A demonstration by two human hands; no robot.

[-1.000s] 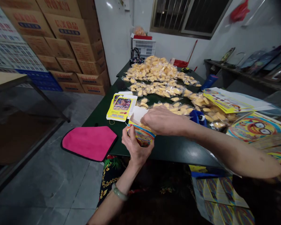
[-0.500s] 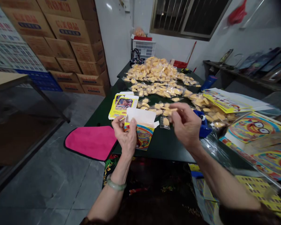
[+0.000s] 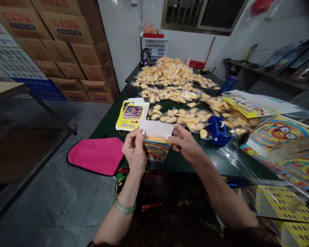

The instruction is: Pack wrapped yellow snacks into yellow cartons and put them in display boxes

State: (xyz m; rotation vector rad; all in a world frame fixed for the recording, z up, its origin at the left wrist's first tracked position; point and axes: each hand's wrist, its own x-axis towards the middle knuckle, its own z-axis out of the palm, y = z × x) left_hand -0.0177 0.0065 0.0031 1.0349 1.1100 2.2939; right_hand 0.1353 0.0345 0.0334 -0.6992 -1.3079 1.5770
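A small colourful carton (image 3: 157,151) stands at the near edge of the green table, its white top flap raised. Yellow pieces show inside its mouth. My left hand (image 3: 136,151) grips the carton's left upper corner between thumb and fingers. At the opposite corner, my right hand (image 3: 185,142) pinches the white side flap. Just behind lie clear packets of yellow pieces (image 3: 187,118), spread across the table in rows. Flat yellow printed cartons (image 3: 132,115) are stacked to the left of the carton.
A blue tape dispenser (image 3: 218,131) sits right of the packets. Further right are an open printed display box (image 3: 278,137) and printed sheets (image 3: 257,103). A pink cloth-like piece (image 3: 96,156) overhangs the table's left edge. Brown boxes (image 3: 69,31) are piled along the wall.
My right hand has moved left from the packets to the carton's right flap. Yellow pieces now show in the carton's mouth. My left hand keeps its hold on the carton.
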